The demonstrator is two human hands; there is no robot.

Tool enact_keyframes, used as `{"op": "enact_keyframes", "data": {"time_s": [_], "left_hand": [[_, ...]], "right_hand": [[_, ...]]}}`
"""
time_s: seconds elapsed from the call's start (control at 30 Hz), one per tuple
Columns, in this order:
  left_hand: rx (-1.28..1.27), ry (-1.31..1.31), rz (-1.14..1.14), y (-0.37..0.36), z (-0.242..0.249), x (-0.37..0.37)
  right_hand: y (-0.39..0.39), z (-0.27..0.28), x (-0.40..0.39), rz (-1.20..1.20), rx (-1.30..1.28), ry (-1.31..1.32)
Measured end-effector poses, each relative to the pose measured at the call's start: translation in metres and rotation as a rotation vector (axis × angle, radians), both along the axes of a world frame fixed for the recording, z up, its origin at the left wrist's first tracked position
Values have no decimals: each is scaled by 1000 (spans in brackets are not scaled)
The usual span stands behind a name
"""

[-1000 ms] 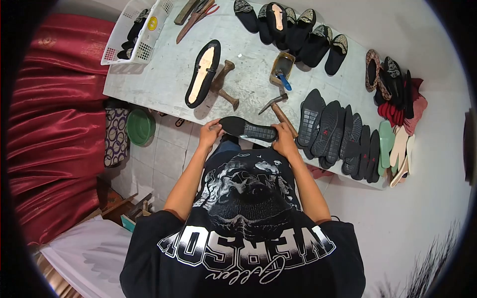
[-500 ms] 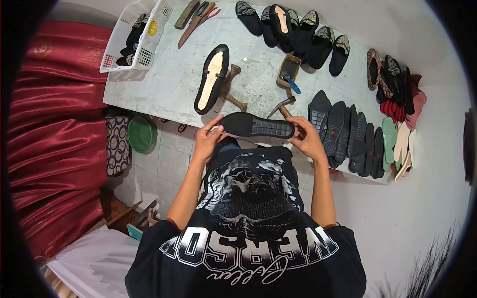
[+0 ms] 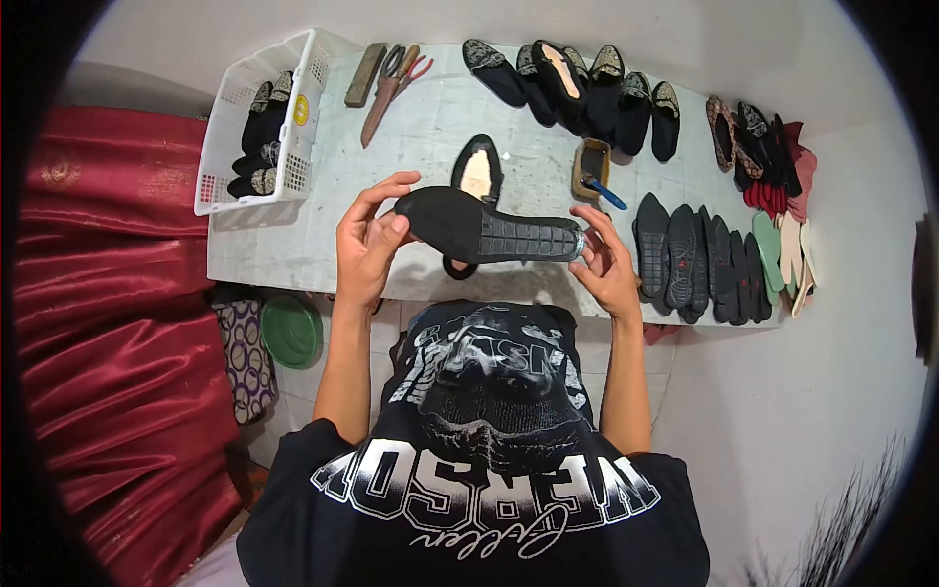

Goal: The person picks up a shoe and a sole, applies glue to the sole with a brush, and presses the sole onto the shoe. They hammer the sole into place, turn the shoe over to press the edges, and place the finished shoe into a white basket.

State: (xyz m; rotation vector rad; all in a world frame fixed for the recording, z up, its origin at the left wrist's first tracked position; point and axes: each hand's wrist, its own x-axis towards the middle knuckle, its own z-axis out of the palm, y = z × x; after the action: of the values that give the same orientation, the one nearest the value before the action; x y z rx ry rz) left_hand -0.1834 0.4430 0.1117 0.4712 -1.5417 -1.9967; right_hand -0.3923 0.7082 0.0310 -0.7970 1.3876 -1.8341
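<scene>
A black shoe sole (image 3: 489,230) is held up level over the table's near edge, its grid-patterned tread facing me. My left hand (image 3: 368,240) grips the wide toe end between thumb and fingers. At the narrow heel end, my right hand (image 3: 611,266) pinches the sole with thumb and fingertips. Behind it on the table lies a black shoe (image 3: 476,168) with a pale insole piece showing; the sole hides its middle. Farther right stands a yellowish glue tub (image 3: 591,161) with a blue-handled brush (image 3: 606,194) in it.
Black shoes (image 3: 562,83) line the table's back edge. More soles (image 3: 690,264) stand in a row at right, beside green and cream pieces (image 3: 787,249). A white basket (image 3: 210,181) with shoes is at left, near pliers (image 3: 416,70) and a sheathed knife (image 3: 380,112).
Both hands have raised the sole away from my body, toward the table. It now covers part of the shoe and the spot where the hammer lay. The camera view has shifted too.
</scene>
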Motion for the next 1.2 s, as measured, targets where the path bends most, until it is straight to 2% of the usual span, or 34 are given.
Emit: {"op": "enact_keyframes", "data": {"time_s": [0.2,0.4,0.43,0.47,0.53,0.57,0.6,0.67,0.77,0.83,0.9,1.07,1.2], "left_hand": [[67,14,-110,-59,-7,-3],[136,9,-263,-95,-14,-37],[46,-44,-267,-100,-17,-45],[-44,-94,-268,-103,-19,-54],[-55,-111,-230,-104,-12,-73],[-218,-117,-233,-107,-12,-84],[-380,-121,-231,-110,-13,-94],[-399,-166,-218,-106,-9,-115],[-365,-209,-285,-119,-33,-149],[-362,-390,-442,-126,-46,-165],[-358,-437,-486,-127,-62,-179],[-430,-540,-522,-129,-100,-198],[-479,-609,-500,-132,-105,-198]], "right_hand": [[-38,-21,60,-396,-159,-119],[-52,-24,116,-740,-10,46],[-58,-21,126,-864,8,117],[-58,-20,134,-885,13,126],[-58,-17,151,-1001,158,20],[-58,-15,158,-1021,279,69],[-63,-7,164,-993,324,42],[-70,-9,174,-875,397,-122],[-82,-19,183,-667,420,-418],[-94,-27,187,-613,386,-516],[-102,-30,189,-557,434,-646],[-111,-41,187,-526,492,-673],[-113,-52,184,-515,561,-602]]}}
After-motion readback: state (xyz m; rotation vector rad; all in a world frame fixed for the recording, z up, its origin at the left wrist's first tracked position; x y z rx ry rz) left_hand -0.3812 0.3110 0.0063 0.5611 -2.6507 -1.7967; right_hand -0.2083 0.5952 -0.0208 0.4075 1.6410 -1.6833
